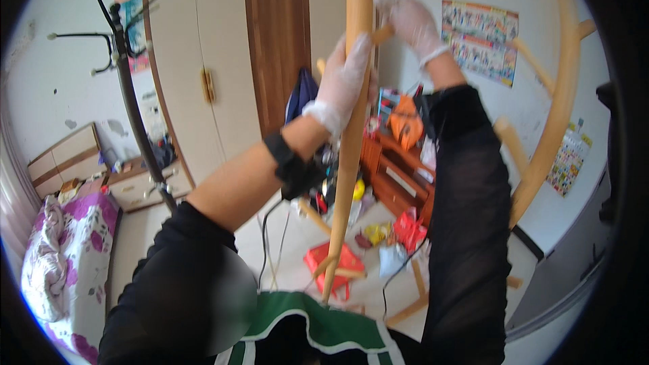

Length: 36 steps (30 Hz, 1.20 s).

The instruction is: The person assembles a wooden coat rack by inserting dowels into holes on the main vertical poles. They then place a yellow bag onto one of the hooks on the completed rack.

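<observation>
A light wooden coat rack's post [350,162] rises through the middle of the view, with short pegs branching off it. My left hand [340,81], in a thin translucent glove, is wrapped around the upper post. To its upper right, my right hand [413,23], gloved the same way, is at a short wooden peg [383,34] on the post; its fingers are blurred, so its hold is unclear. Another light wooden post with pegs [552,96] stands at the right, beyond my right arm.
A dark metal coat stand [133,96] stands at the left, before a wardrobe [223,35]. A bed [81,263] lies at lower left. Red bags [337,258] and other bags lie on the floor near a reddish-brown wooden cabinet [400,177]. Dark cords hang near my arms.
</observation>
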Motion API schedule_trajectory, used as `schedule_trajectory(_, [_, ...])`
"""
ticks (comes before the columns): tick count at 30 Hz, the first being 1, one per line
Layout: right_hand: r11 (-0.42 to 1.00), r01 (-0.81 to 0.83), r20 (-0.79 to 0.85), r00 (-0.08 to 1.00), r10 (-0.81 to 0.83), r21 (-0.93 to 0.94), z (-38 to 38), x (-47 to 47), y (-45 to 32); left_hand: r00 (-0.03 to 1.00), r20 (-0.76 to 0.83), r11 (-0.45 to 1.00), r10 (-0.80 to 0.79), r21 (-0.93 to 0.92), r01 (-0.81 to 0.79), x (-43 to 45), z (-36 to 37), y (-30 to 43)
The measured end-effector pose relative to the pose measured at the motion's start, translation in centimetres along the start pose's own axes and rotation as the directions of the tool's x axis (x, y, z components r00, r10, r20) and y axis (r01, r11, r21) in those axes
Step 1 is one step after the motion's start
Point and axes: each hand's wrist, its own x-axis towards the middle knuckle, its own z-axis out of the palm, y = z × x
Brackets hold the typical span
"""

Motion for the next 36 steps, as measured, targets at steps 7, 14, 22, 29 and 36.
schedule_trajectory(7, [0.544, 0.018, -0.354, 0.778, 0.519, 0.839, -0.5, -4.1, 1.1, 0.998, 0.057, 0.998, 0.037, 0.057, -0.04, 0.2, -0.2, 0.2])
schedule_trajectory(14, [0.064, -0.349, 0.315, 0.9, 0.302, 0.935, -1.0, -17.6, -4.7, 0.909, 0.146, 0.839, 0.391, 0.351, -0.417, -2.5, -3.8, -1.7])
schedule_trajectory(22, [-0.114, -0.476, 0.478, 0.879, -0.012, 0.872, 0.0, -19.7, -7.6, 0.813, 0.509, 0.922, -0.282, -0.092, 0.377, -11.6, -6.8, -10.3])
schedule_trajectory(29, [-0.18, -0.456, 0.457, 0.889, -0.039, 0.872, 0.9, -18.7, -9.6, 0.859, 0.448, 0.893, -0.248, -0.237, 0.382, -12.0, -3.9, -11.7])
schedule_trajectory(36, [-0.157, -0.532, 0.553, 0.819, 0.153, 0.832, 1.1, -18.9, -11.1, 0.862, 0.319, 0.87, -0.393, -0.174, 0.461, -12.8, -2.9, -12.1])
